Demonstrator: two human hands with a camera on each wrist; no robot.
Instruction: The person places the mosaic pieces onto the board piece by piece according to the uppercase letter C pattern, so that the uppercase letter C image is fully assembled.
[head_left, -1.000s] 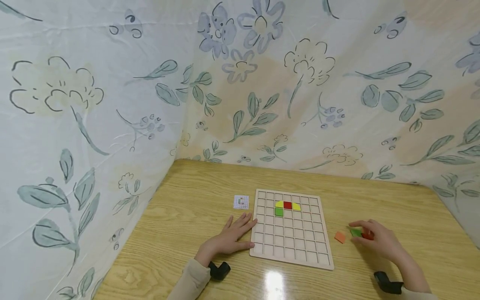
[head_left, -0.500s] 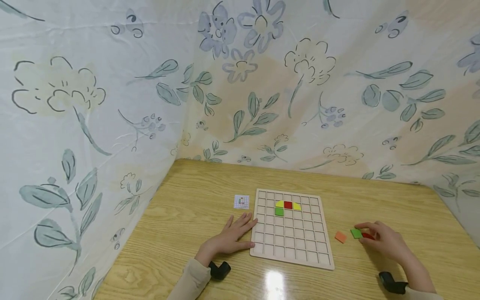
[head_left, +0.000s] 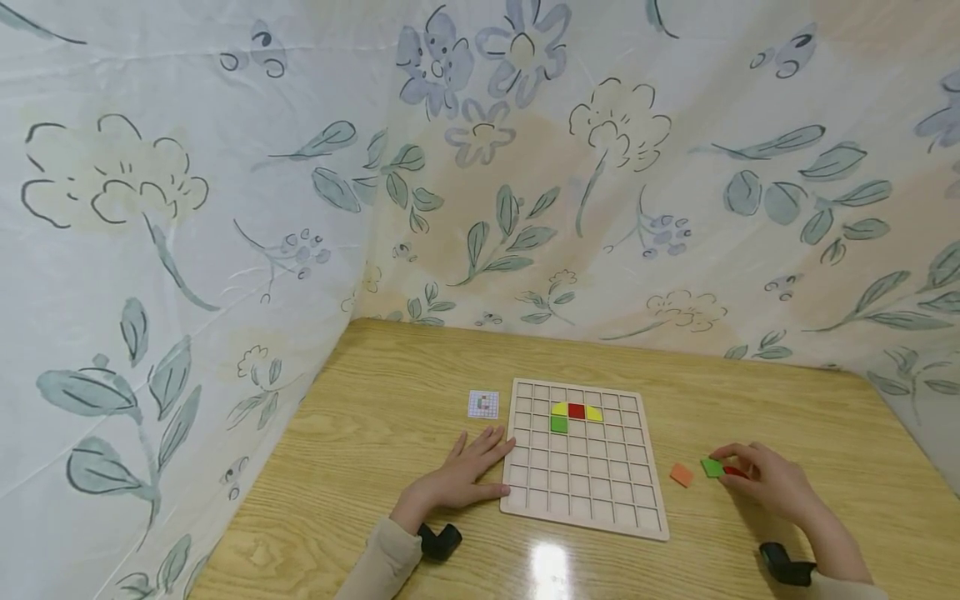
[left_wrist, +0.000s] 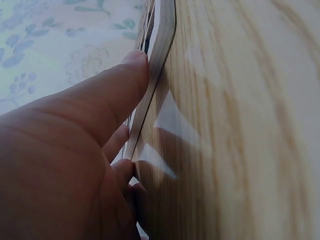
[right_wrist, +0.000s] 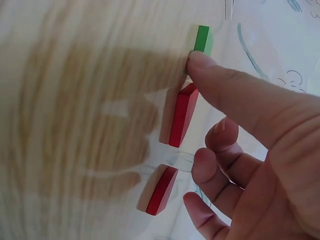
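My left hand (head_left: 461, 475) lies with spread, straight fingers along the left edge of a wooden grid board (head_left: 585, 518); in the left wrist view the thumb (left_wrist: 107, 92) touches the board's side. To the right of the board, my right hand (head_left: 772, 479) pinches a green square tile (head_left: 711, 467) between thumb and index finger, at the table surface. The right wrist view shows the thumb at the end of that green tile (right_wrist: 201, 39); the index finger is hidden there. Under the palm lie a red tile (right_wrist: 182, 117) and another red tile (right_wrist: 161, 191).
An orange tile (head_left: 681, 475) lies between the board and my right hand. On the board sit a red square (head_left: 576, 411), two yellow pieces (head_left: 594, 414) beside it and a green square (head_left: 558, 424). A small printed pattern card (head_left: 483, 404) lies left of the board.
My right hand has shifted slightly right, with its fingers now at the green tile's edges and more of the tile showing. The left hand and the board have stayed put.
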